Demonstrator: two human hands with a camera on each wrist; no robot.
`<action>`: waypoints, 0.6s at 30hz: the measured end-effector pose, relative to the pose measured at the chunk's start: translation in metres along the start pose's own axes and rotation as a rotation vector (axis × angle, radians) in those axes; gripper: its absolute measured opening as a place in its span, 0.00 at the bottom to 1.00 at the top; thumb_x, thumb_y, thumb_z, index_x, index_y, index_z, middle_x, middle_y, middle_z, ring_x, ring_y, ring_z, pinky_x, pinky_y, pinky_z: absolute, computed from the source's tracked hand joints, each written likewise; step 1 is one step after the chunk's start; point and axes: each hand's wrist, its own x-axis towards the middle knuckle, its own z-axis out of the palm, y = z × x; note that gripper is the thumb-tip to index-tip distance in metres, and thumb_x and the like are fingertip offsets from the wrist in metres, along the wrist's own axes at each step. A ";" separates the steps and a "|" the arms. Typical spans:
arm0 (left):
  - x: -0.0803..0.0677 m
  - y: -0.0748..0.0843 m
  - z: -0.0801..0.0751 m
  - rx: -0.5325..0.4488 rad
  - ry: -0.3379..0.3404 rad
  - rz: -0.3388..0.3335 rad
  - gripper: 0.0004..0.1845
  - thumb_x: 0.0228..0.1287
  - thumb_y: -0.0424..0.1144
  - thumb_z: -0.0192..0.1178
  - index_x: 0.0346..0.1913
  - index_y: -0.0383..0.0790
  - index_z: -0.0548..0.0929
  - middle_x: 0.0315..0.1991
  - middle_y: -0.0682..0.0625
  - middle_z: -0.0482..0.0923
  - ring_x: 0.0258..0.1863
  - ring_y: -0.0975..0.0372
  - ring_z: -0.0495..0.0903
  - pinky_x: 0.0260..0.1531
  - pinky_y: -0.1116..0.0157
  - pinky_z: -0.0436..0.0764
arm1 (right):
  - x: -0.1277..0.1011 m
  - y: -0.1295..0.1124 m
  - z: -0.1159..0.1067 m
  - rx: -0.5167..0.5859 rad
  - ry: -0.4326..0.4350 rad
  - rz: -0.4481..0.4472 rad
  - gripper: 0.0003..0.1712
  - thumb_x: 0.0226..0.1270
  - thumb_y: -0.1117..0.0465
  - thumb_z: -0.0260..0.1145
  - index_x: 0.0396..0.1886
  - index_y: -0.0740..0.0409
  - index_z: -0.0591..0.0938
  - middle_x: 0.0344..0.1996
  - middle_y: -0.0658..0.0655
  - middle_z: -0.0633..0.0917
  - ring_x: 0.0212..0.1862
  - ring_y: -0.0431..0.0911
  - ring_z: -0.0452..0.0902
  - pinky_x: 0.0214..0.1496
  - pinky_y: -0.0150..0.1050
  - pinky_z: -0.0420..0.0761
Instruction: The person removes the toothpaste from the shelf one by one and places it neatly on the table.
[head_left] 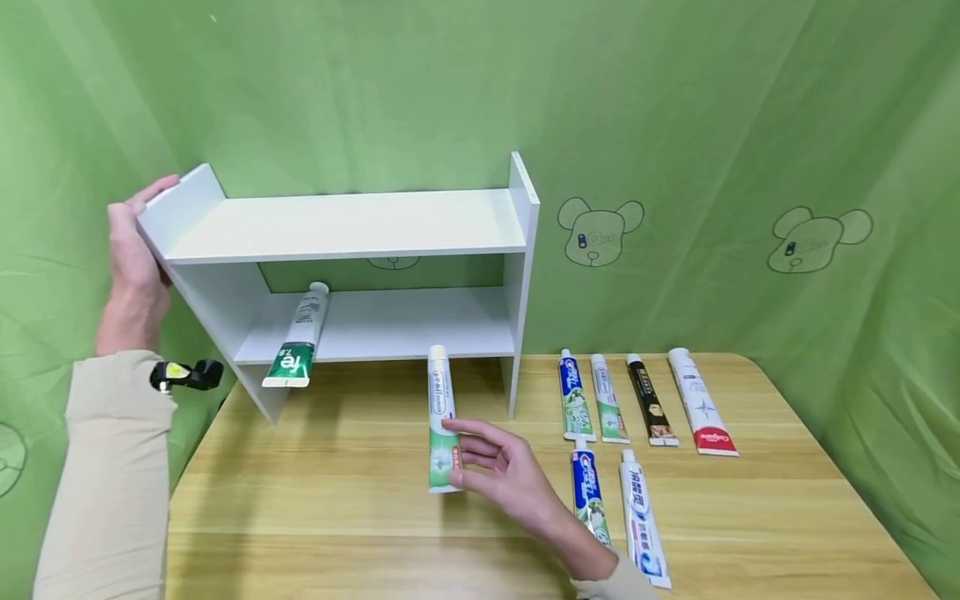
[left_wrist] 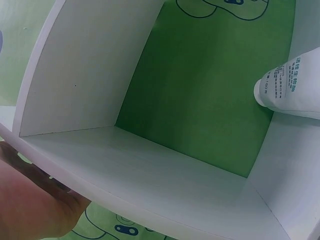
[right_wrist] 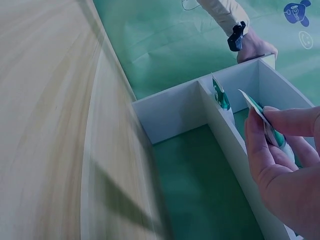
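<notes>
A white two-tier shelf (head_left: 352,225) stands on the wooden table, and my left hand (head_left: 135,250) grips the upper end of its left side panel. In the left wrist view that hand (left_wrist: 40,200) shows outside the panel. My right hand (head_left: 513,479) pinches a white and green toothpaste tube (head_left: 440,417) near its flat end, thumb on one side and fingers on the other. The tube's cap points toward the shelf and overlaps the front edge of the lower board. Another toothpaste tube (head_left: 303,327), white with a dark green end, lies on that board's left part, its flat end jutting over the front edge.
Right of the shelf, several toothpaste tubes lie on the table (head_left: 337,500): a back row with a blue-green one (head_left: 574,396), a black one (head_left: 651,400) and a red-ended Colgate (head_left: 703,404), and nearer a white-blue one (head_left: 642,521). Green cloth (head_left: 675,125) hangs behind.
</notes>
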 end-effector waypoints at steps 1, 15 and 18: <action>0.000 0.000 0.000 -0.003 0.001 0.001 0.25 0.79 0.49 0.38 0.70 0.49 0.75 0.55 0.50 0.80 0.39 0.62 0.80 0.30 0.70 0.79 | -0.002 0.000 -0.002 -0.002 -0.003 -0.002 0.36 0.61 0.73 0.73 0.70 0.61 0.76 0.64 0.67 0.79 0.60 0.58 0.80 0.58 0.42 0.83; 0.000 0.000 -0.001 -0.006 -0.008 -0.002 0.25 0.79 0.50 0.37 0.70 0.49 0.75 0.55 0.49 0.81 0.39 0.62 0.80 0.30 0.70 0.79 | -0.032 -0.003 -0.026 -0.109 0.013 0.077 0.35 0.62 0.67 0.75 0.70 0.55 0.77 0.67 0.60 0.78 0.61 0.53 0.80 0.59 0.41 0.82; 0.001 0.000 0.000 -0.003 -0.008 -0.004 0.25 0.79 0.49 0.37 0.69 0.49 0.75 0.55 0.49 0.80 0.39 0.62 0.80 0.30 0.69 0.79 | -0.039 -0.001 -0.030 -0.132 0.012 0.061 0.35 0.62 0.66 0.75 0.70 0.55 0.76 0.68 0.60 0.77 0.61 0.52 0.80 0.60 0.41 0.81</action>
